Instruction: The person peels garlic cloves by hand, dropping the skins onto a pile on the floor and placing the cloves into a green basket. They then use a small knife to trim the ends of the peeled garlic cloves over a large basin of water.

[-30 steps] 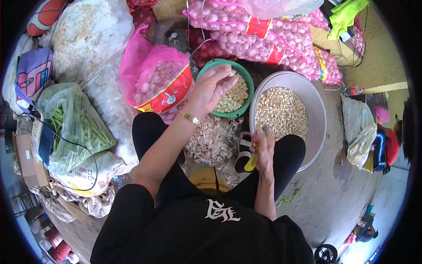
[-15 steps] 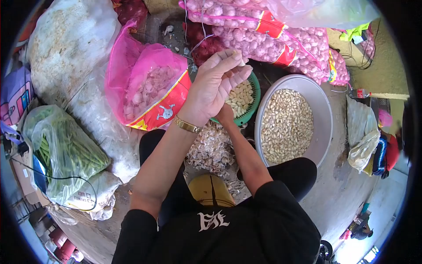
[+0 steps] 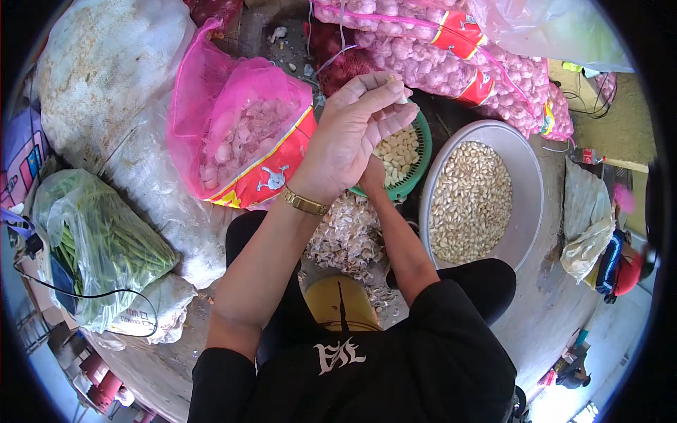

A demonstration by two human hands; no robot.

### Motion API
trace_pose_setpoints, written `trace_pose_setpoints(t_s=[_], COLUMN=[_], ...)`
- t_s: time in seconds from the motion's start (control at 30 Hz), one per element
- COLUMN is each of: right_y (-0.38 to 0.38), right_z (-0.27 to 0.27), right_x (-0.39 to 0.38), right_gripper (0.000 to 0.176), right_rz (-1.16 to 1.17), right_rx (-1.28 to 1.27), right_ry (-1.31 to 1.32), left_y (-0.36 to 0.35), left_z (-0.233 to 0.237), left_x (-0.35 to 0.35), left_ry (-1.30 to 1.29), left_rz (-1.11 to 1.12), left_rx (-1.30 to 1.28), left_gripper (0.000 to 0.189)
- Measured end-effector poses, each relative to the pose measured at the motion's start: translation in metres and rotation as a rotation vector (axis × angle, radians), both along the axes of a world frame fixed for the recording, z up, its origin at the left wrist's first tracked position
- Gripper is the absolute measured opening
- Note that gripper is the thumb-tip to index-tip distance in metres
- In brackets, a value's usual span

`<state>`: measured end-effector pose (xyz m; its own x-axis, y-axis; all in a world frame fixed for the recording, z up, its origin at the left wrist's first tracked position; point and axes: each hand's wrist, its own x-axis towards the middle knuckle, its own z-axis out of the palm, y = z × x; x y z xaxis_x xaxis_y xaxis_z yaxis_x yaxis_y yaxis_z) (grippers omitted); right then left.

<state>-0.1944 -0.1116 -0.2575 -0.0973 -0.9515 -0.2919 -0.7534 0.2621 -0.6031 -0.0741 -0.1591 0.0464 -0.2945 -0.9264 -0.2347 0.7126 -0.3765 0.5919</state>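
Note:
My left hand (image 3: 360, 127), a gold-coloured watch on its wrist, is raised with thumb and fingers pinched on a small whitish garlic clove (image 3: 403, 98). Lower down, my right hand (image 3: 374, 175) is at the near-left rim of a green plastic basket (image 3: 424, 137); its fingers are hidden behind the left hand. Pale peeled garlic cloves (image 3: 400, 151) lie in the basket. To its right, a large grey basin (image 3: 530, 194) holds many cloves in their skins (image 3: 469, 201). Below the basket is a heap of garlic skins (image 3: 345, 236).
An opened pink mesh bag (image 3: 204, 120) with garlic stands at left, beside big white sacks (image 3: 113, 70). Full garlic bags (image 3: 423, 60) are stacked at the back. A plastic bag of green pods (image 3: 106, 247) is at far left. A yellow stool (image 3: 328, 299) shows between my legs.
The whole view has shifted slightly. My left hand still pinches at about the same height over the basket, and my right hand stays at the basket's rim.

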Motion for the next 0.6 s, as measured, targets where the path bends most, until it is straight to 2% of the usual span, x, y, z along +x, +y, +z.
trace_pose_setpoints(t_s=[0.03, 0.1, 0.2, 0.27, 0.4, 0.47, 0.5, 0.57, 0.6], right_y=[0.007, 0.037, 0.095, 0.128, 0.142, 0.154, 0.155, 0.154, 0.148], right_z=[0.005, 0.020, 0.017, 0.022, 0.065, 0.072, 0.111, 0.149, 0.192], right_x=[-0.001, -0.007, -0.004, -0.007, -0.018, -0.024, -0.019, -0.022, -0.022], right_gripper=[0.021, 0.027, 0.029, 0.031, 0.034, 0.040, 0.035, 0.027, 0.024], right_rz=[-0.001, -0.089, -0.008, 0.180, 0.125, -0.098, -0.301, -0.396, -0.552], right_rx=[-0.001, -0.074, -0.007, 0.067, 0.133, 0.089, 0.099, -0.213, -0.213], right_ry=[0.002, -0.224, -0.214, -0.237, -0.243, -0.202, -0.317, -0.498, -0.749], left_y=[0.000, 0.000, 0.000, 0.001, 0.007, 0.008, 0.008, 0.008, 0.006], left_z=[0.000, -0.001, -0.005, -0.007, -0.006, -0.009, -0.010, -0.011, -0.011], left_x=[-0.001, -0.003, -0.004, -0.006, -0.007, -0.008, -0.008, -0.008, -0.008], left_ry=[-0.001, 0.003, 0.034, 0.026, 0.015, 0.051, 0.056, 0.024, 0.025], left_rz=[0.001, -0.002, -0.040, -0.038, -0.032, -0.043, -0.039, -0.054, -0.049], left_rx=[-0.009, -0.017, -0.030, -0.034, -0.022, -0.026, -0.037, -0.053, -0.064], left_gripper=[0.020, 0.020, 0.019, 0.019, 0.019, 0.019, 0.019, 0.019, 0.019])
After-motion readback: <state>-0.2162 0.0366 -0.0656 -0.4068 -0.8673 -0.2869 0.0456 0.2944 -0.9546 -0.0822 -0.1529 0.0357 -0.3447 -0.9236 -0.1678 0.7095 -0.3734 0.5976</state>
